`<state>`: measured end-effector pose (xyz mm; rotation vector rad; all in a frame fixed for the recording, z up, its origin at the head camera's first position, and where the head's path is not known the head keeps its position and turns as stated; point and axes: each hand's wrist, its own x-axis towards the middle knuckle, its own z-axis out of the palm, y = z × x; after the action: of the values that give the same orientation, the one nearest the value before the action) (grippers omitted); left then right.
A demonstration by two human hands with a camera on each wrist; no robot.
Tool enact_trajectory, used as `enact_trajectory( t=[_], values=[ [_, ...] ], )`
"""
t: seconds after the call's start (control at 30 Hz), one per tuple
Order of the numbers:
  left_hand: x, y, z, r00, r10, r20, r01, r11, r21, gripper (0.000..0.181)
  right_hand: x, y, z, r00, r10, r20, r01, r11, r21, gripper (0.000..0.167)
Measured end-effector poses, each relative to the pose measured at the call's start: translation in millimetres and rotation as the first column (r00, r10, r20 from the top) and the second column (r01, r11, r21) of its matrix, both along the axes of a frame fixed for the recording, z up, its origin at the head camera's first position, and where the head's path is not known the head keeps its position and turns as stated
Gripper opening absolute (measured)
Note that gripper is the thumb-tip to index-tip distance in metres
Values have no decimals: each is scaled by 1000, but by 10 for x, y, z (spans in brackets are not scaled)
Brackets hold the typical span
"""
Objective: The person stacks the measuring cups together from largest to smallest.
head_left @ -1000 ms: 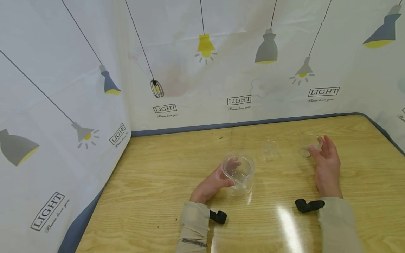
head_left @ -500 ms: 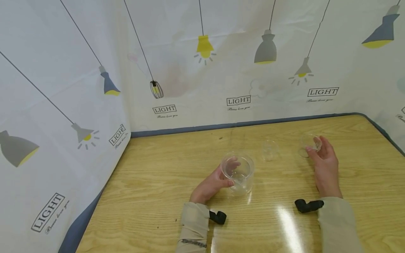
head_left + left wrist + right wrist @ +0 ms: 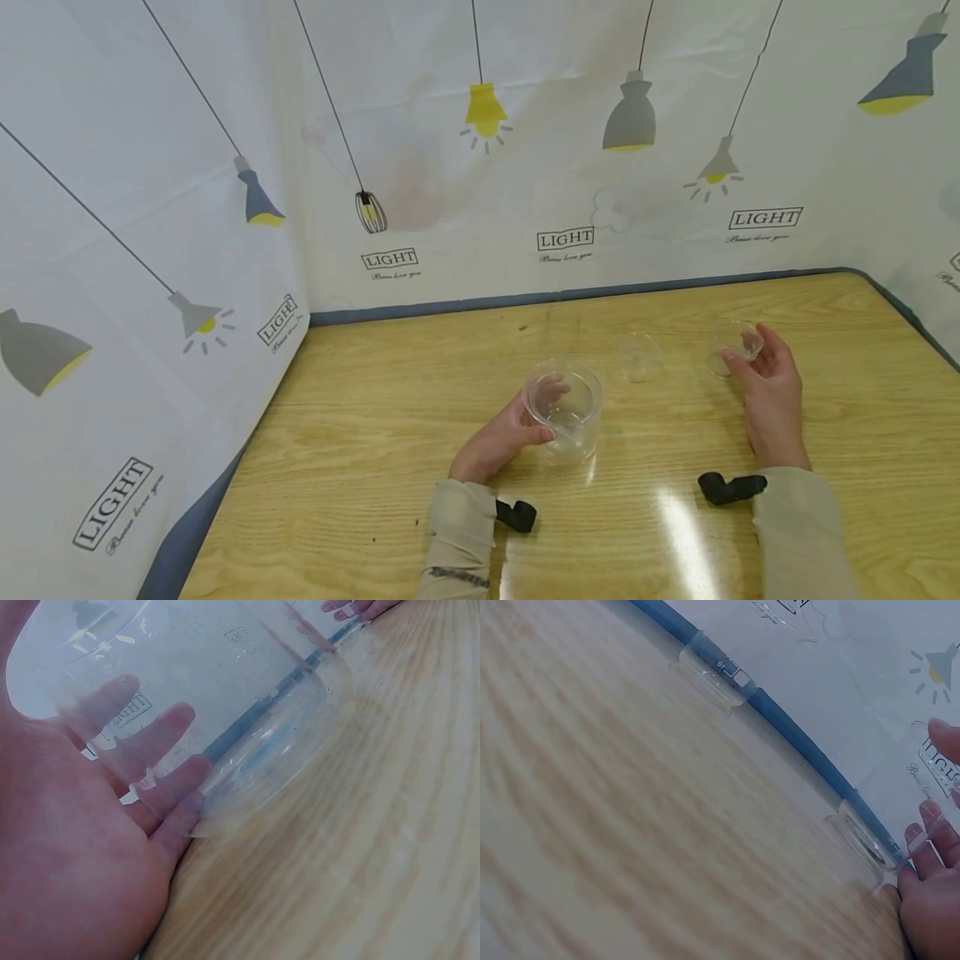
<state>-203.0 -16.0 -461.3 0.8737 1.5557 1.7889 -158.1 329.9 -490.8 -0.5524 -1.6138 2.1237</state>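
In the head view my left hand [image 3: 504, 435] grips a wide, clear plastic container [image 3: 576, 417] that stands upright on the table. Its thumb lies on the near side, and the fingers show through the far wall. Further right, my right hand [image 3: 772, 396] holds a small clear cup [image 3: 726, 337] between thumb and fingers. That cup's base is at the tabletop in the right wrist view. A second small clear cup [image 3: 639, 357] stands untouched between the two hands. The left wrist view shows the container's transparent wall [image 3: 255, 727] and base close up, resting on wood.
Pale wooden table [image 3: 360, 467] with a glare streak near the front. A white printed curtain [image 3: 420, 150] with lamp drawings encloses the back and both sides. A black wrist camera [image 3: 517, 515] sits on the left sleeve, another camera [image 3: 731, 488] on the right.
My right hand has shifted very slightly left, its thumb moving a little along the small cup. The left hand and the large container have stayed in place.
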Motion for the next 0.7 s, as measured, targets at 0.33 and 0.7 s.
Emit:
enact_trajectory(
  t=[0.33, 0.7],
  values=[
    [-12, -2, -4, 1000, -12, 2, 12, 1000, 2, 71, -2, 5, 14, 998, -12, 62, 8, 998, 66, 73],
    [-25, -4, -18, 1000, -29, -3, 29, 999, -14, 75, 67, -41, 11, 995, 8, 95, -17, 996, 93, 72]
  ],
)
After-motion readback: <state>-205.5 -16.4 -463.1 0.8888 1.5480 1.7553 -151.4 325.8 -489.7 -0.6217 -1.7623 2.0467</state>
